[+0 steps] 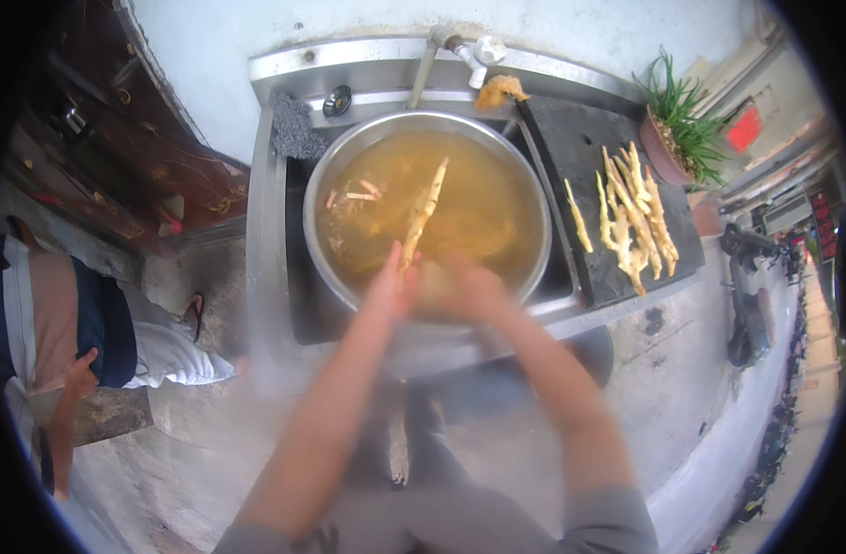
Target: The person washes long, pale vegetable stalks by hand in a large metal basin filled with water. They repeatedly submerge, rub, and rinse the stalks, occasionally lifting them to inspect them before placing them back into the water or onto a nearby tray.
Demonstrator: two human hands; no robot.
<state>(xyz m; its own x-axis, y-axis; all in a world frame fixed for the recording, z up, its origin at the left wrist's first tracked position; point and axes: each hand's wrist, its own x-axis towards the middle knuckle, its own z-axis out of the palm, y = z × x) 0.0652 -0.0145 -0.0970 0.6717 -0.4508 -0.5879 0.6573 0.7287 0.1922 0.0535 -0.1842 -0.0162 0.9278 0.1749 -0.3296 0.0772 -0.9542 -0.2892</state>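
Note:
A long, pale, knobbly ginger-like root (426, 208) points up and away over a large round metal basin (313, 201) of murky yellow-brown water. My left hand (393, 287) is shut on its near end. Blurred by motion, my right hand (475, 287) is over the near right part of the basin; whether it holds anything cannot be told. Small pinkish pieces (360, 192) float at the water's left side. Several cleaned-looking roots (627, 232) lie on a dark board (554, 131) to the right, with a thin separate piece (578, 216) beside them.
The basin sits in a steel sink (267, 277) below a tap (464, 52). A grey scouring pad (295, 126), a black sink strainer (337, 101) and orange-brown fibre (500, 91) lie around it. A potted plant (679, 131) stands at right. Another person (97, 318) is at left.

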